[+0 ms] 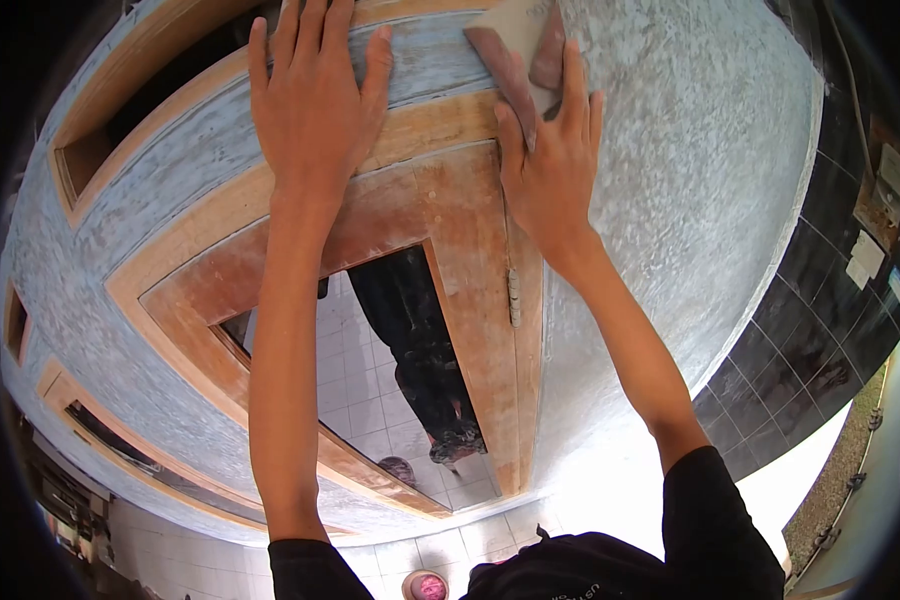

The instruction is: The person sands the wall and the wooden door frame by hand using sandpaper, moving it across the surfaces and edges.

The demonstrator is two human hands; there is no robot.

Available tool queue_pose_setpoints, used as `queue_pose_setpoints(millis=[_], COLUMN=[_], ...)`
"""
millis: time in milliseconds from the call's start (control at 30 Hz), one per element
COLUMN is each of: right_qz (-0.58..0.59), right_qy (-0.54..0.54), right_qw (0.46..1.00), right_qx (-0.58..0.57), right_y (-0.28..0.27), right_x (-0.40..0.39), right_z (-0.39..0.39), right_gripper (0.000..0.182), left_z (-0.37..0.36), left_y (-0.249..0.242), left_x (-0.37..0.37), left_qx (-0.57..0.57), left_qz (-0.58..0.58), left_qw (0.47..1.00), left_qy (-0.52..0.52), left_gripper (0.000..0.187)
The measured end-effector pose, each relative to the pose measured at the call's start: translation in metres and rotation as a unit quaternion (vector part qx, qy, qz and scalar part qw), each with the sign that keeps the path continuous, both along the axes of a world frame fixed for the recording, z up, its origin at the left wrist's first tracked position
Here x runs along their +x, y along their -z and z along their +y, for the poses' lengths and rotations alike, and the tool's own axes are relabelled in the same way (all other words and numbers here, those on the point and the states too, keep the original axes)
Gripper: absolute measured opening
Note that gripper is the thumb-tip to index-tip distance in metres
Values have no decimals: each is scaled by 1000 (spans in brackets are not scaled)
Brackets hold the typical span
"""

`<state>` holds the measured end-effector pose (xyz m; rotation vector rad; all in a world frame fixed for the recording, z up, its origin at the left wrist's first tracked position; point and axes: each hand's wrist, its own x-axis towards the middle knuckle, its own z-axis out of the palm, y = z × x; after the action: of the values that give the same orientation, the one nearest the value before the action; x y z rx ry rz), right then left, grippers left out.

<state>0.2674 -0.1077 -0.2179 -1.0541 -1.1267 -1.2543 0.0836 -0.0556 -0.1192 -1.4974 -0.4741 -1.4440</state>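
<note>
My left hand (315,115) lies flat with fingers spread against a worn blue-grey band (420,70) above a wooden-framed window. To its right, my right hand (555,185) grips a folded sheet of sandpaper (520,40), beige on one face and reddish-brown on the other. The sandpaper is at the upper right corner of the wooden frame (440,122), beside the mottled grey wall (670,170). Below my hands, the sash (460,220) is bare, dusty wood around reflective glass (355,330). A metal hinge (514,298) sits on its right side.
More wooden-framed openings (160,460) run along the wall at left. Black tiles (770,370) cover a surface at right, with a wooden board (882,190) on it. Down on the tiled floor (380,556) stands a small bowl (427,586) with something pink inside.
</note>
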Motion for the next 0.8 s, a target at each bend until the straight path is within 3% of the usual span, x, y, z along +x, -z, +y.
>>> queue_pose_setpoints(millis=[200,500,633,733,800], right_qz=[-32,-18,-32,28,-21], right_qy=[-13,-20,-33,-39,-28], right_qw=[999,1000,999,998,999], right_qx=[22,2,22,-50,22], right_y=[-30,0,-34,-33,-11], right_x=[4,6,9,3,6], right_z=[0,-1,-2,-9,2], right_gripper=[40,39,39,53,41], left_z=[-1,2,-1,0,1], left_y=[0,-1,1,0,1], left_x=[0,0,-1,0,0], left_qx=[-8,-5,-19,-15,-14], left_qz=[2,-5,-4,-7,-4], left_qw=[1000,1000,1000,1000,1000], left_qy=[-3,-3,-1,-14,-14], left_gripper=[50,49,48,48,48])
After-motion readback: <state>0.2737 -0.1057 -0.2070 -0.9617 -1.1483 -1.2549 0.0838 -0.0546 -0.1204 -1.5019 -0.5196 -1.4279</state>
